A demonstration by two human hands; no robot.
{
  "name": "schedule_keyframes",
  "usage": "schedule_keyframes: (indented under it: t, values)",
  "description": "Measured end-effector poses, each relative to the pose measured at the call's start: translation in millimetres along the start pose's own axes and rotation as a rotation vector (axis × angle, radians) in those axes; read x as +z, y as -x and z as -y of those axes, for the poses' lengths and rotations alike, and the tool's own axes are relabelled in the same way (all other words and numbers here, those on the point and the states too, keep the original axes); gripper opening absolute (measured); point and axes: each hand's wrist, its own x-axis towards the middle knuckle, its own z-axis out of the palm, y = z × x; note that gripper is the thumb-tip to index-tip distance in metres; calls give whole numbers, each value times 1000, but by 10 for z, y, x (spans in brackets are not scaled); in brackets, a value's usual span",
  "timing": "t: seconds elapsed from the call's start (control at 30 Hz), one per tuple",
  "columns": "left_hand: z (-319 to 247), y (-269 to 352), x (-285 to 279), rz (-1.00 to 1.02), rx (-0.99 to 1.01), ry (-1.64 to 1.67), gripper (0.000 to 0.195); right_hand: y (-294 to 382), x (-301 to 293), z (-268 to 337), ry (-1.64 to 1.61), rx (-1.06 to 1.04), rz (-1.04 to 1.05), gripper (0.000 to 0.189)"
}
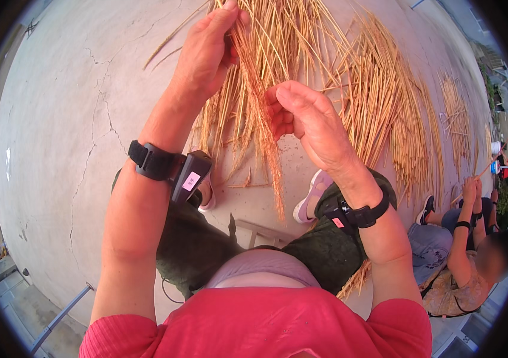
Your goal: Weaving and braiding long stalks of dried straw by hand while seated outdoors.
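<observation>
My left hand (209, 49) is raised at the upper middle, its thumb and fingers pinching a dried grass stalk near the top edge. From that grip the stalk's feathery reddish seed head (260, 105) hangs down towards my knees. My right hand (310, 121) is beside the seed head, fingers loosely curled and thumb apart. Its fingertips are at the edge of the strands; whether they touch is unclear. Behind both hands, a loose pile of dried stalks (276, 40) lies on the concrete floor, with seed heads towards me.
A second stalk pile (370, 103) lies to the right, with a smaller bundle (455, 121) beyond it. A seated person (464, 268) at the far right holds a long thin stalk (500, 152). Part of a low wooden stool (258, 232) shows between my legs. Cracks run across the concrete floor (52, 134).
</observation>
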Motion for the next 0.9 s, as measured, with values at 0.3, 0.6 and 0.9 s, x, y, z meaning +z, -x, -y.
schedule_keyframes:
  t: [0.3,0.6,0.9]
  values:
    - [-16,7,7,-100,12,-117,27,46,81,93,88,41,46,28]
    - [60,-31,-26,-164,45,-206,29,82,102,112,126,25,102,29]
    - [44,-111,-223,-201,159,-187,32,133,-95,153,229,-23,30,29]
